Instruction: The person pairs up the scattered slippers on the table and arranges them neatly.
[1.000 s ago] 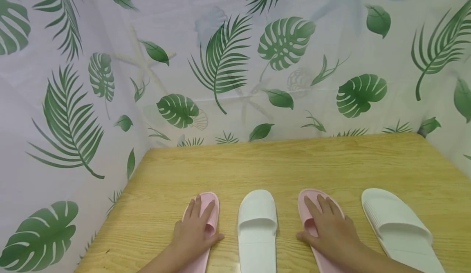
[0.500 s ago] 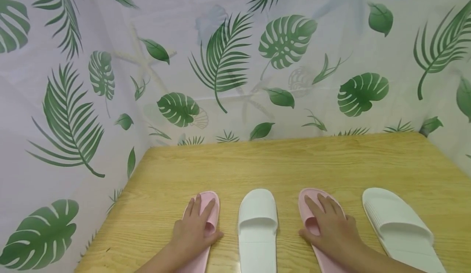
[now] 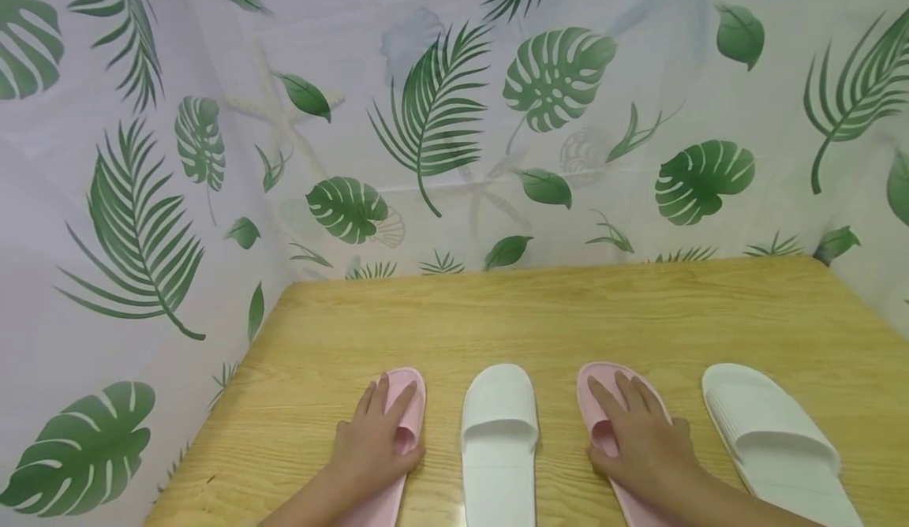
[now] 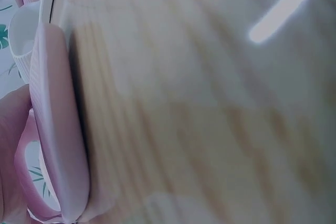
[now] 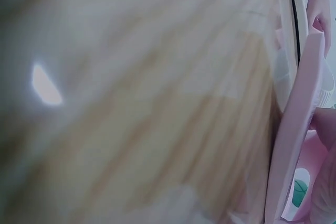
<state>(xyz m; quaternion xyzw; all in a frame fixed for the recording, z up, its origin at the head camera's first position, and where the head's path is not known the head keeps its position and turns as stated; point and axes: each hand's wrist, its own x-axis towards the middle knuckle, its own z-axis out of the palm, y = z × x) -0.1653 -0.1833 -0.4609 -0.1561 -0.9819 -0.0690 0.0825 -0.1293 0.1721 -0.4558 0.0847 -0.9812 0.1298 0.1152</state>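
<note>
In the head view, my left hand (image 3: 369, 448) lies over the strap of a pink slipper (image 3: 383, 503). Its three middle fingers stretch forward over the toe end, while the thumb holds the inner edge and the little finger bends at the outer side. My right hand (image 3: 646, 448) grips a second pink slipper (image 3: 634, 506) in much the same way, thumb at the inner edge. The left wrist view shows that pink slipper's side (image 4: 60, 124) close over the wood, with a thumb (image 4: 20, 98) against it. The right wrist view shows the other slipper's side (image 5: 294, 129).
A white slipper (image 3: 499, 432) lies between the two pink ones, and another white slipper (image 3: 777, 432) lies to the far right. All point away from me on a wooden tabletop (image 3: 540, 314). A leaf-patterned cloth (image 3: 440, 117) hangs behind and at the sides.
Both thumbs have drawn in towards the pink slippers' inner edges. The slippers stay in place; the head view shifts only slightly.
</note>
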